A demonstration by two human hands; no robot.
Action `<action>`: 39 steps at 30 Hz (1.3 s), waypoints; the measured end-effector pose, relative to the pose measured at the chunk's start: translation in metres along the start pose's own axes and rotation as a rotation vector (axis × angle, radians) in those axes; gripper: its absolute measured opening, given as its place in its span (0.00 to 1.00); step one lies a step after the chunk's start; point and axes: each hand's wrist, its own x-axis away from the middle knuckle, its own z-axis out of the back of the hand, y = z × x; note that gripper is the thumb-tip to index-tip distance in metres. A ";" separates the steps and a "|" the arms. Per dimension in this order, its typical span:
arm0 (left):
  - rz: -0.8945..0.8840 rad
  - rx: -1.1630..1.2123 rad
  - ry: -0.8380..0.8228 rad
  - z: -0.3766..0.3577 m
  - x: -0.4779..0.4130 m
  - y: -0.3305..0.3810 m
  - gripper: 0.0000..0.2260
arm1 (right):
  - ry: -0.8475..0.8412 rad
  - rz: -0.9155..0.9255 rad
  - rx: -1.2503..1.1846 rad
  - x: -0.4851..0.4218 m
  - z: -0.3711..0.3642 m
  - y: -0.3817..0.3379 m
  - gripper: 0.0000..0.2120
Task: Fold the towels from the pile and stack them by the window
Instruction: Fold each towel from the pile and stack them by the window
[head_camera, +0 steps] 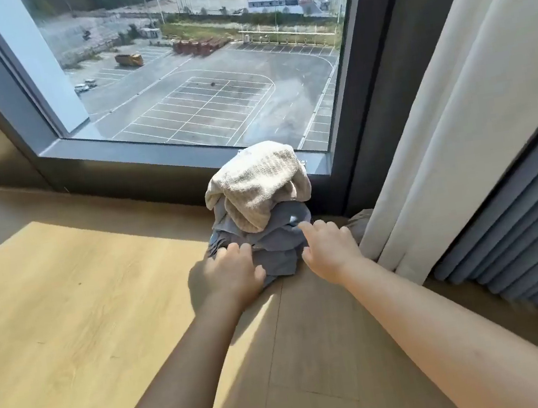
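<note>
The pile of towels (260,201) sits just below the window (194,76), white one on top. The left hand (232,271) rests on its grey part, fingers bent close together, and I cannot tell if it grips. The right hand (331,250) touches it, fingers spread

Cream towel (258,184) atop grey towels (275,237), by window (208,74).

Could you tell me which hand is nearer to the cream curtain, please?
Right. The right hand touches the right side of the towel pile, just beside the curtain; the left hand touches its left side, farther from the curtain.
</note>
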 end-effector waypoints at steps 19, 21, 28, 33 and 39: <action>-0.098 -0.145 0.236 -0.073 -0.122 -0.008 0.23 | 0.026 0.003 -0.024 -0.111 -0.046 0.042 0.22; -0.087 -0.165 0.197 -0.067 -0.135 -0.002 0.24 | 0.016 0.022 -0.035 -0.126 -0.045 0.043 0.23; -0.071 -0.147 -0.042 -0.067 -0.160 0.021 0.20 | -0.080 0.130 0.068 -0.163 -0.038 0.040 0.26; -0.011 -0.139 -0.051 -0.063 -0.175 0.025 0.24 | -0.098 0.214 0.133 -0.186 -0.032 0.040 0.23; -0.164 -0.099 0.337 -0.058 -0.189 0.012 0.16 | 0.133 0.165 0.055 -0.206 -0.033 0.039 0.14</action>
